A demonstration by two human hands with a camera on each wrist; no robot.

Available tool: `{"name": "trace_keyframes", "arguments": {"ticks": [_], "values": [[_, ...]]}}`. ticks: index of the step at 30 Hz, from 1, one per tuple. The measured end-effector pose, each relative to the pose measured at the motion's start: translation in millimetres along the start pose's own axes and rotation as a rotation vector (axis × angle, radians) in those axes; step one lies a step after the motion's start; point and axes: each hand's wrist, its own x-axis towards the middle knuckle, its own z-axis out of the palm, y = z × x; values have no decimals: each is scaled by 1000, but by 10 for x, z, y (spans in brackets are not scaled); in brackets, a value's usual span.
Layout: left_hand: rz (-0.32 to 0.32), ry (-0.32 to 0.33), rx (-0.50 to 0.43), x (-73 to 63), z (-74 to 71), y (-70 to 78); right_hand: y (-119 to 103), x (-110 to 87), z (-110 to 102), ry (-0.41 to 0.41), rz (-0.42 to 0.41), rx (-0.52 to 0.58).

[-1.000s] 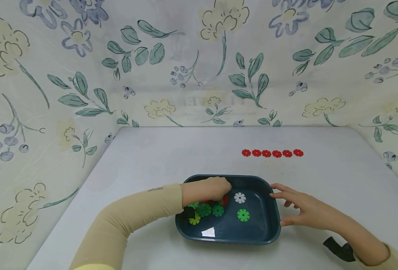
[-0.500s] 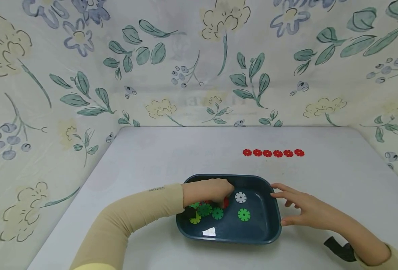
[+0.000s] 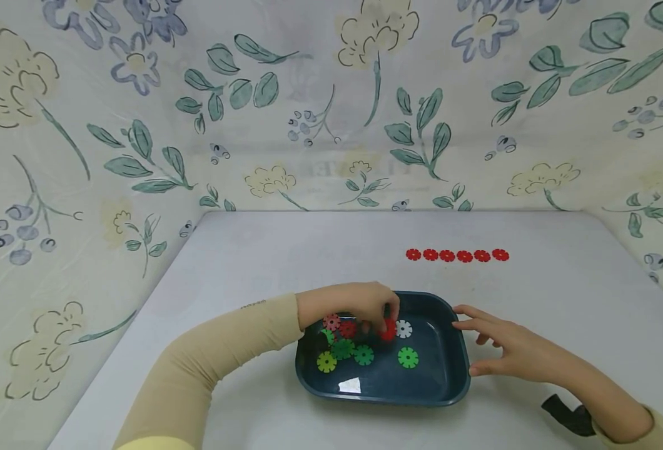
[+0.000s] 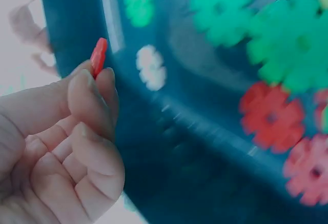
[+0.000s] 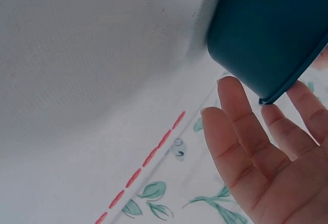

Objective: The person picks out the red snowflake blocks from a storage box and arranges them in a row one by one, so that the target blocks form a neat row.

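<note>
My left hand (image 3: 368, 301) is over the left half of a dark blue tray (image 3: 433, 382). Between thumb and fingertip it pinches a red flower-shaped disc (image 4: 99, 56), seen nearly edge-on in the left wrist view. In the tray lie a white disc (image 3: 403, 329), a light green disc (image 3: 408, 357), a yellow-green disc (image 3: 326, 362) and several green and red ones, such as a dark red disc (image 3: 347, 329). My right hand (image 3: 508, 350) rests with spread, relaxed fingers at the tray's right rim.
Several red flower discs (image 3: 447, 255) form a straight row on the white table (image 3: 264, 250) behind the tray. A floral cloth (image 3: 320, 106) rises behind and at both sides. A black strap (image 3: 569, 415) is at my right wrist.
My left hand has lifted slightly with the red disc pinched in it, baring more discs at the tray's left. My right hand has kept its place at the rim.
</note>
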Motion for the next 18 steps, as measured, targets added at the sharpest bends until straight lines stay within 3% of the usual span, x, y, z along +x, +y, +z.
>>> {"name": "trace_keyframes", "arguments": {"ticks": [8, 13, 18], "values": [[38, 99, -139, -5, -480, 9, -1, 0, 2, -4, 6, 19], [55, 158, -205, 110, -745, -76, -3, 3, 3, -6, 12, 28], [35, 197, -224, 284, -922, -179, -2, 4, 8, -9, 15, 25]]}}
